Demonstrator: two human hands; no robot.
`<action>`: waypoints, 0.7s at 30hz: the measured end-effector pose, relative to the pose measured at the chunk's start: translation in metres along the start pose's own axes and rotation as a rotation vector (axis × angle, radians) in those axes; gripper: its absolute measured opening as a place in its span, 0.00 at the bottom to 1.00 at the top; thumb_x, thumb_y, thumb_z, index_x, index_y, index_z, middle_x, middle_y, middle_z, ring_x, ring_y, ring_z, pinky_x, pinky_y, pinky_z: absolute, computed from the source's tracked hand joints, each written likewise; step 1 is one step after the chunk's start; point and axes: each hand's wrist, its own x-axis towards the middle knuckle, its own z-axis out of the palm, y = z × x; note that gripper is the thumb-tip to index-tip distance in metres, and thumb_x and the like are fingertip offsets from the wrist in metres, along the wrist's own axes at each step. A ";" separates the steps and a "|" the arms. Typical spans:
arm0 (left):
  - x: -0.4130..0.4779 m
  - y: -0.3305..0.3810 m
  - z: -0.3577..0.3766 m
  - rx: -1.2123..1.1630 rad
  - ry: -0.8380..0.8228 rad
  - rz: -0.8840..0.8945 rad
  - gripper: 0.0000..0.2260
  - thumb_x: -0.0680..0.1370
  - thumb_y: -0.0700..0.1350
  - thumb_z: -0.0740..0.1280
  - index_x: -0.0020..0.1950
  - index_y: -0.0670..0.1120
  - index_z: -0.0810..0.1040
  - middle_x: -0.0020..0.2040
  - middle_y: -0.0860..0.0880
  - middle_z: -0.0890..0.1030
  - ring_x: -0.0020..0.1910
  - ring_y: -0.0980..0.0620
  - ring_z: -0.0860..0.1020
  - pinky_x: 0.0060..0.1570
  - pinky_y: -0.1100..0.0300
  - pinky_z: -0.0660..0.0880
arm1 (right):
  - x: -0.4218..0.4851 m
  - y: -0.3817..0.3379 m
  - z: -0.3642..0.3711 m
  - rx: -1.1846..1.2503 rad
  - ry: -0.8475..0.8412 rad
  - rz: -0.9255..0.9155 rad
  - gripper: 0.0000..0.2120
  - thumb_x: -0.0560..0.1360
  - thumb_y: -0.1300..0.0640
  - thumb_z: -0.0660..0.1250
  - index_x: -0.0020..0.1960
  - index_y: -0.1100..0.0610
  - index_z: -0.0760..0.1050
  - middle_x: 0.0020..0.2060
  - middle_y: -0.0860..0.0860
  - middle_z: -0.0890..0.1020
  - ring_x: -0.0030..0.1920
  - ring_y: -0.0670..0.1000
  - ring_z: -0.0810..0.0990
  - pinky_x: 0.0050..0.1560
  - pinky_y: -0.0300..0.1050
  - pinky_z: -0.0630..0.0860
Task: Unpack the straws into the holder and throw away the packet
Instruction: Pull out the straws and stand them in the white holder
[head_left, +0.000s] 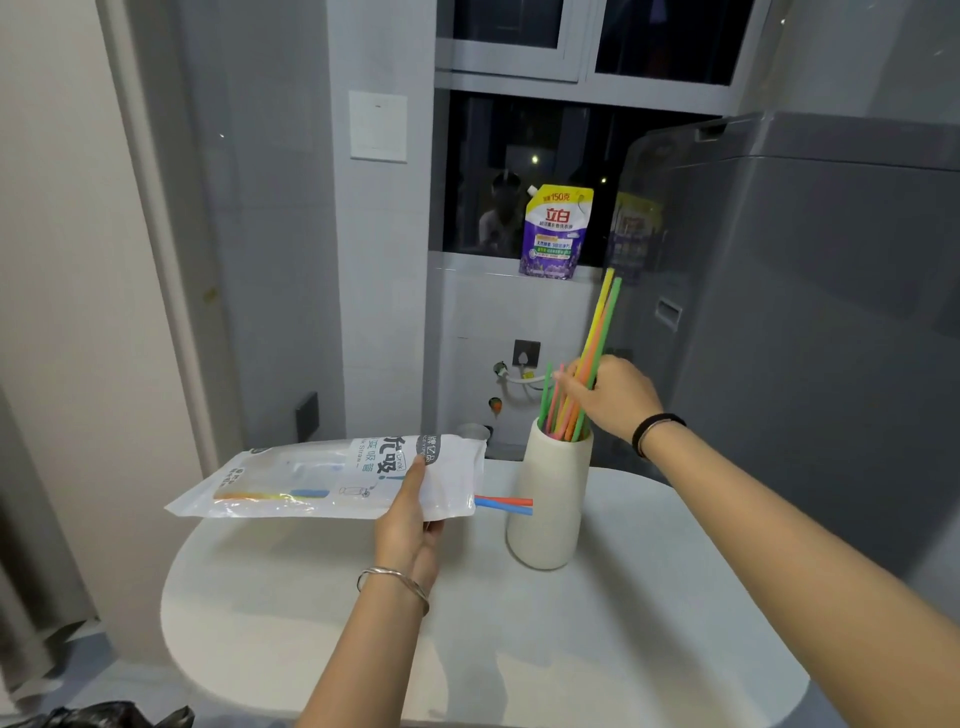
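My left hand (410, 514) grips the white plastic straw packet (322, 480) and holds it level above the table, its open end facing right. A red and a blue straw (511, 505) stick out of that end. The cream holder (553, 493) stands upright on the table, right of the packet. Several green, orange and pink straws (558, 410) stand in it. My right hand (610, 397) is just above the holder's mouth, closed on a bunch of yellow, green and orange straws (602, 322) whose lower ends are inside the holder.
The white oval table (519, 639) carries the holder. A grey appliance (810, 322) stands close on the right. A purple detergent pouch (553, 234) sits on the window sill behind. A black bag (104, 717) lies on the floor at the lower left.
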 end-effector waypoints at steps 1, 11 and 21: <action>0.000 0.000 -0.001 0.001 0.000 0.000 0.21 0.75 0.42 0.70 0.67 0.43 0.74 0.49 0.51 0.81 0.44 0.54 0.80 0.26 0.66 0.78 | 0.001 0.001 0.001 -0.006 0.028 0.012 0.18 0.74 0.41 0.62 0.39 0.54 0.77 0.34 0.50 0.80 0.38 0.52 0.80 0.40 0.47 0.79; -0.002 0.002 0.002 -0.036 0.010 0.012 0.22 0.75 0.41 0.70 0.69 0.43 0.72 0.57 0.47 0.80 0.44 0.54 0.80 0.26 0.66 0.78 | 0.007 -0.007 -0.005 0.198 0.111 -0.149 0.35 0.72 0.52 0.69 0.74 0.50 0.56 0.69 0.52 0.69 0.68 0.53 0.68 0.67 0.56 0.66; -0.008 0.008 0.000 -0.034 0.042 0.003 0.22 0.75 0.42 0.70 0.69 0.42 0.73 0.60 0.46 0.80 0.45 0.53 0.80 0.26 0.66 0.78 | -0.021 -0.011 0.008 -0.174 0.079 -0.227 0.25 0.79 0.47 0.57 0.73 0.52 0.59 0.74 0.50 0.63 0.75 0.50 0.57 0.76 0.50 0.45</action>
